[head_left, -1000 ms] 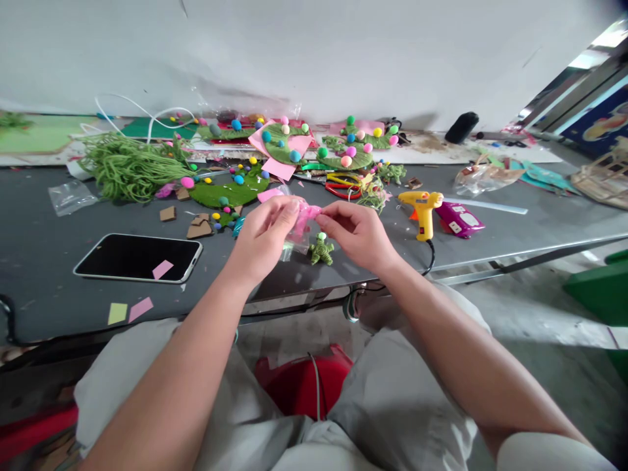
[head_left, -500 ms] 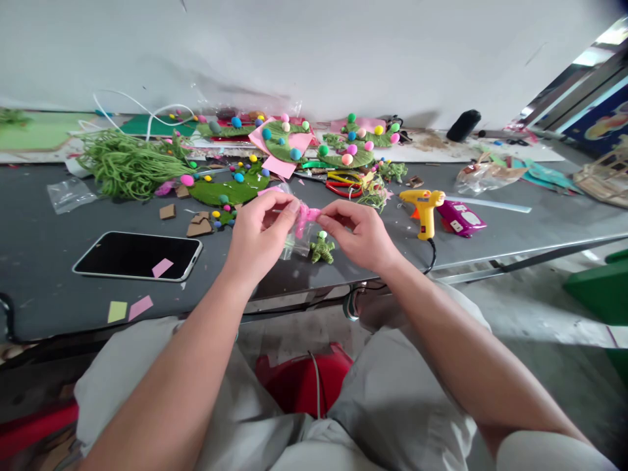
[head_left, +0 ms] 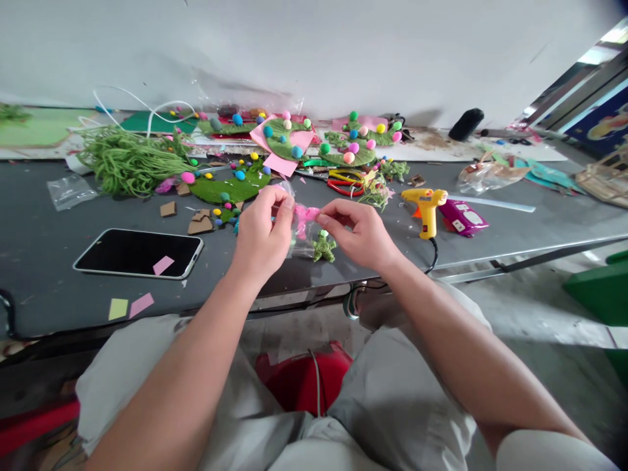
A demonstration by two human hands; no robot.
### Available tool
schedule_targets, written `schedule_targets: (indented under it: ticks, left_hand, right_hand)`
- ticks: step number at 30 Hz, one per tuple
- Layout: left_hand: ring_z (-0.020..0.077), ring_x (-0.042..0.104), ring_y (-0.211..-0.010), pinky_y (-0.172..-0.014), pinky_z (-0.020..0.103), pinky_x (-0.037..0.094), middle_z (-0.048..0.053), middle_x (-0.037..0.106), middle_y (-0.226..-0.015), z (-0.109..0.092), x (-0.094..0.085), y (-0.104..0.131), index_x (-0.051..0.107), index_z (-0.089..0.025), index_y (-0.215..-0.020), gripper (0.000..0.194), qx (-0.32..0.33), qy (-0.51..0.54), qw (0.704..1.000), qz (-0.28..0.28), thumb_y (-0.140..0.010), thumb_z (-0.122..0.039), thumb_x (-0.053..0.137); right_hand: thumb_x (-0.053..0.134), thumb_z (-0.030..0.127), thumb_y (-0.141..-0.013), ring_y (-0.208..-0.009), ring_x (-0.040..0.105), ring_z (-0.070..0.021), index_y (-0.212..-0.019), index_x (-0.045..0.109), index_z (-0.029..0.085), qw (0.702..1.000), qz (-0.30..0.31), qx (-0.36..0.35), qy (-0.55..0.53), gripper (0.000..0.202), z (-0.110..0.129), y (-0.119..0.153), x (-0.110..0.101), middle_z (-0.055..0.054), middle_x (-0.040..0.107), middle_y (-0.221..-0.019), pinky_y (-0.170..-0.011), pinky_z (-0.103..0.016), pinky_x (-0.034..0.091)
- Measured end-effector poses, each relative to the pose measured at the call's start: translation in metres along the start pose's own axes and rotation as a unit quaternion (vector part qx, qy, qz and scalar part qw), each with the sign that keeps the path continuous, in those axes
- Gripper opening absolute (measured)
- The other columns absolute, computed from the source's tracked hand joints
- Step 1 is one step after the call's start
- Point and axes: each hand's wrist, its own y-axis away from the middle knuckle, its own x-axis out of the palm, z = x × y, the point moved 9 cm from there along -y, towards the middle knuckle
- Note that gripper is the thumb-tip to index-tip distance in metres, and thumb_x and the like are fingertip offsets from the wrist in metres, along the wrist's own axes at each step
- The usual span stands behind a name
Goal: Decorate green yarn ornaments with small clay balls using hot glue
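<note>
A small pink ribbon-like piece [head_left: 305,216], which looks like a bow, is stretched between my two hands above the table's front edge. My left hand [head_left: 267,229] pinches its left end between thumb and forefinger. The right end sits in the closed fingertips of my right hand [head_left: 358,232]. Beneath them lies a clear plastic bag [head_left: 300,247]. Just below my right fingertips, a green yarn-wrapped star [head_left: 324,247] with a pale pompom on its top point rests on the table.
A yellow glue gun [head_left: 426,210] stands to the right, beside a purple packet [head_left: 464,218]. On the left lie a phone [head_left: 137,252] and a heap of green yarn [head_left: 132,160]. Behind my hands are red-handled pliers [head_left: 343,190] and green shapes with pompoms [head_left: 353,155].
My left hand has shifted its grip slightly, and the pink piece now looks more spread out between my fingers. My right hand stays nearly where it was.
</note>
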Motion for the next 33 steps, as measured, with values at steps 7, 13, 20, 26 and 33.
schedule_targets:
  ticks: [7,13,20,26,33]
  left_hand:
    - [0.0189,0.060,-0.071,-0.071,0.033,0.045,0.001,0.063,-0.077,0.011,0.005,-0.004,0.054,-0.025,-0.087,0.019,0.004,-0.026,0.999,-0.024,-0.104,-0.034,0.053]
    - [0.0183,0.055,-0.067,-0.066,0.032,0.040,0.001,0.061,-0.074,0.000,0.006,-0.002,0.050,-0.025,-0.082,0.027,0.040,-0.065,0.997,-0.025,-0.107,-0.036,0.048]
    - [0.0177,0.054,-0.063,-0.065,0.032,0.037,0.001,0.061,-0.070,-0.007,0.015,0.000,0.049,-0.024,-0.082,0.026,0.062,-0.090,0.994,0.007,-0.107,-0.034,0.049]
    - [0.0183,0.055,-0.062,-0.063,0.033,0.036,0.000,0.059,-0.066,-0.005,0.025,0.005,0.044,-0.025,-0.081,0.029,0.060,-0.084,0.994,0.028,-0.108,-0.036,0.049]
    - [0.0185,0.055,-0.065,-0.066,0.033,0.036,0.001,0.060,-0.072,-0.004,0.011,0.002,0.045,-0.026,-0.082,0.026,0.053,-0.098,0.993,-0.024,-0.107,-0.032,0.050]
  right_hand:
    - [0.065,0.027,-0.096,-0.064,0.045,-0.0111,-0.083,0.070,0.016,1.000,-0.017,0.018,0.014,0.017,-0.007,-0.005,-0.004,0.001,0.060,-0.071,-0.061,-0.027,0.039]
    - [0.064,0.027,-0.096,-0.065,0.046,-0.0116,-0.085,0.070,0.016,0.999,-0.015,0.020,0.026,0.017,-0.010,-0.006,-0.002,0.001,0.061,-0.072,-0.062,-0.028,0.038]
    - [0.064,0.033,-0.097,-0.063,0.046,-0.0111,-0.083,0.068,0.016,0.999,-0.001,0.026,0.027,0.022,-0.008,-0.003,0.007,0.001,0.061,-0.070,-0.061,-0.028,0.038]
    - [0.062,0.029,-0.097,-0.066,0.046,-0.0118,-0.081,0.066,0.017,0.999,0.012,0.021,0.040,0.021,-0.006,-0.001,0.015,0.001,0.061,-0.073,-0.063,-0.028,0.038]
    - [0.062,0.026,-0.096,-0.065,0.046,-0.0115,-0.082,0.067,0.017,0.999,-0.002,0.013,0.047,0.018,-0.006,-0.003,0.009,0.001,0.061,-0.071,-0.063,-0.028,0.037]
